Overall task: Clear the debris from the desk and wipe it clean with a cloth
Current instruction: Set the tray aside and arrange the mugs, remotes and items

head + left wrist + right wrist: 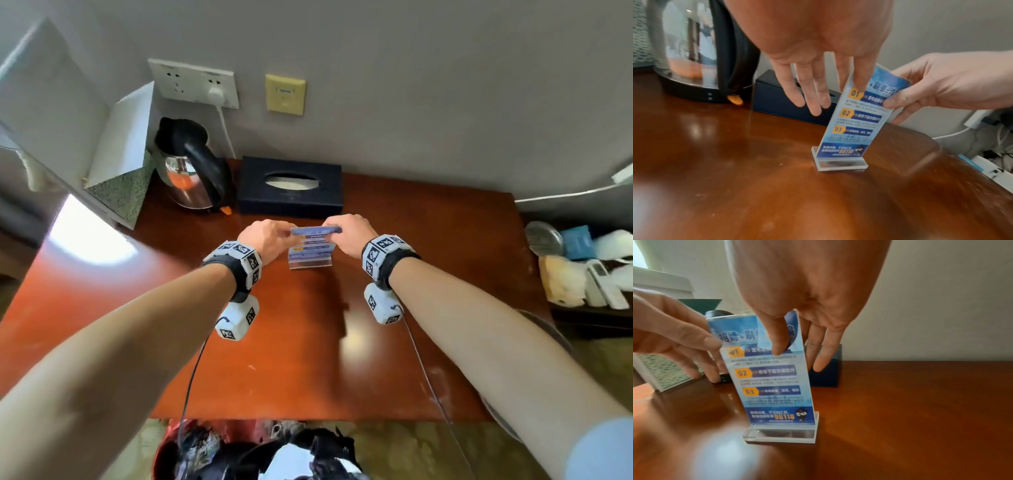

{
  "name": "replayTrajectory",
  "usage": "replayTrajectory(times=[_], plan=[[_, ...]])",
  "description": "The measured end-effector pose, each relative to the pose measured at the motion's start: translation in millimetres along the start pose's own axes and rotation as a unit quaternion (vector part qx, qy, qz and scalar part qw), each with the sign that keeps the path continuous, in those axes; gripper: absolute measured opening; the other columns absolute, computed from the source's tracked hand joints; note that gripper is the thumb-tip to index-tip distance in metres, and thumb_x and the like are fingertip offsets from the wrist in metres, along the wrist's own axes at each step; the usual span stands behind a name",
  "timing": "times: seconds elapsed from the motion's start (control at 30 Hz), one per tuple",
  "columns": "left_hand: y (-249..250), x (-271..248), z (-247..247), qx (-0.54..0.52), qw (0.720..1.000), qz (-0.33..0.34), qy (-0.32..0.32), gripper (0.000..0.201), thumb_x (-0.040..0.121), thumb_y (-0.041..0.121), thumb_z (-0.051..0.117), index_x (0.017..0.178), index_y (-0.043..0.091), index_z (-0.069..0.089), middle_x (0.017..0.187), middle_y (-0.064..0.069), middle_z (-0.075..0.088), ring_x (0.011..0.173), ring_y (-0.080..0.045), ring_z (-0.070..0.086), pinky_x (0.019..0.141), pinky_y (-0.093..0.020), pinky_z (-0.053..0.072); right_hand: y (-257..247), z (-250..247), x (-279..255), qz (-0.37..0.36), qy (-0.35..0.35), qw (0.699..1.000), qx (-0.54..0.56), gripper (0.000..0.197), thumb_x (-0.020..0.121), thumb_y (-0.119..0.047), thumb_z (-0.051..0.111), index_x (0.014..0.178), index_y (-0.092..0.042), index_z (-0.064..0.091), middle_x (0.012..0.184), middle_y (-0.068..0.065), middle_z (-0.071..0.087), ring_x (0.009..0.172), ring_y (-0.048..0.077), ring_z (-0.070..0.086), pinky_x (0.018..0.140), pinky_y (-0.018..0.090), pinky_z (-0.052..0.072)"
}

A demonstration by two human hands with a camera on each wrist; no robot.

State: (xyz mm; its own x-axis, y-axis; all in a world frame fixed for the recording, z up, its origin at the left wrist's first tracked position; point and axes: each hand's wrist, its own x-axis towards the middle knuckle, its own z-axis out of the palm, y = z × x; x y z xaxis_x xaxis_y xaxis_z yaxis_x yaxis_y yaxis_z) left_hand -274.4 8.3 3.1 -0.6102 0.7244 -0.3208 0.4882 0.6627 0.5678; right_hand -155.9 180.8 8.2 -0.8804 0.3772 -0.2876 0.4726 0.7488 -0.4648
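The sign (pixel 310 246) stands upright on the desk (pixel 308 342), near its back edge and just before the tissue box (pixel 291 186). Its long axis is vertical, between both hands. The right hand (pixel 346 236) pinches its top right corner, with the thumb in front. The left hand (pixel 267 240) reaches down with nearly straight fingers and seems to pinch the top left corner, though blur hides the contact.

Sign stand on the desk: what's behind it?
The dark tissue box sits behind the sign stand, kettle further left. Left hand and right hand fingers wrap behind the panel, which covers most of the box in the right wrist view.
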Motion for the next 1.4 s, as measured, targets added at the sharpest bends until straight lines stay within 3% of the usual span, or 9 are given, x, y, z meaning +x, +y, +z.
replayTrajectory(times=[0.17,0.4,0.57,0.77,1.03,1.27,1.4], plan=[[22.7,0.0,12.2,-0.010,1.000,0.000,-0.007,0.044,0.089,0.052,0.060,0.131,0.041,0.057,0.135,0.001,0.059,0.114,-0.020,0.060,0.093,-0.036,0.051,43.0,-14.5,-26.3,0.092,0.043,0.994,-0.032,0.020,0.096,-0.023,0.052,0.105,-0.029,0.068,0.104,0.001,0.071,0.092,0.027,0.063,0.076,0.032,0.049],[47.0,16.1,25.6,0.039,0.999,0.007,-0.017,0.061,0.086,0.052,0.064,0.142,0.035,0.045,0.153,0.001,0.034,0.135,-0.023,0.040,0.104,-0.041,0.042,88.4,-33.3,-39.0,0.150,0.089,0.983,-0.059,0.018,0.098,-0.023,0.049,0.105,-0.027,0.065,0.101,0.002,0.071,0.089,0.027,0.062,0.074,0.032,0.049],[57.6,29.5,36.5,0.058,0.998,-0.016,-0.012,0.062,0.085,0.051,0.065,0.142,0.037,0.043,0.154,0.002,0.030,0.134,-0.024,0.041,0.102,-0.041,0.044,100.4,-50.9,-19.8,0.128,0.096,0.983,-0.093,0.019,0.101,-0.022,0.047,0.109,-0.026,0.063,0.103,0.004,0.070,0.080,0.026,0.055,0.067,0.029,0.040],[67.2,37.7,41.1,0.093,0.994,-0.060,0.009,0.062,0.085,0.053,0.064,0.140,0.038,0.042,0.151,0.000,0.034,0.128,-0.025,0.047,0.098,-0.041,0.049,111.4,-69.3,13.9,0.103,0.094,0.985,-0.102,0.019,0.102,-0.020,0.043,0.113,-0.023,0.058,0.105,0.009,0.067,0.077,0.027,0.052,0.066,0.030,0.038],[70.8,43.8,44.0,0.099,0.991,-0.085,0.022,0.060,0.085,0.054,0.062,0.140,0.038,0.042,0.148,0.001,0.037,0.131,-0.022,0.041,0.101,-0.043,0.045,118.7,-84.1,54.7,0.061,0.085,0.989,-0.107,0.020,0.103,-0.022,0.041,0.118,-0.022,0.054,0.107,0.009,0.067,0.077,0.025,0.052,0.066,0.029,0.041],[66.2,42.1,46.7,0.089,0.990,-0.105,0.033,0.061,0.085,0.053,0.062,0.140,0.038,0.040,0.148,0.000,0.037,0.130,-0.023,0.042,0.100,-0.043,0.046,118.4,-91.7,74.7,0.049,0.078,0.990,-0.107,0.020,0.101,-0.020,0.044,0.117,-0.020,0.056,0.109,0.011,0.067,0.090,0.031,0.063,0.072,0.033,0.048],[67.0,40.4,44.8,0.085,0.990,-0.100,0.046,0.060,0.085,0.053,0.063,0.139,0.038,0.041,0.147,0.000,0.037,0.130,-0.023,0.042,0.097,-0.041,0.047,117.0,-96.7,75.4,0.048,0.068,0.989,-0.119,0.030,0.098,-0.020,0.050,0.128,-0.021,0.053,0.116,0.009,0.065,0.097,0.029,0.063,0.075,0.032,0.050]])
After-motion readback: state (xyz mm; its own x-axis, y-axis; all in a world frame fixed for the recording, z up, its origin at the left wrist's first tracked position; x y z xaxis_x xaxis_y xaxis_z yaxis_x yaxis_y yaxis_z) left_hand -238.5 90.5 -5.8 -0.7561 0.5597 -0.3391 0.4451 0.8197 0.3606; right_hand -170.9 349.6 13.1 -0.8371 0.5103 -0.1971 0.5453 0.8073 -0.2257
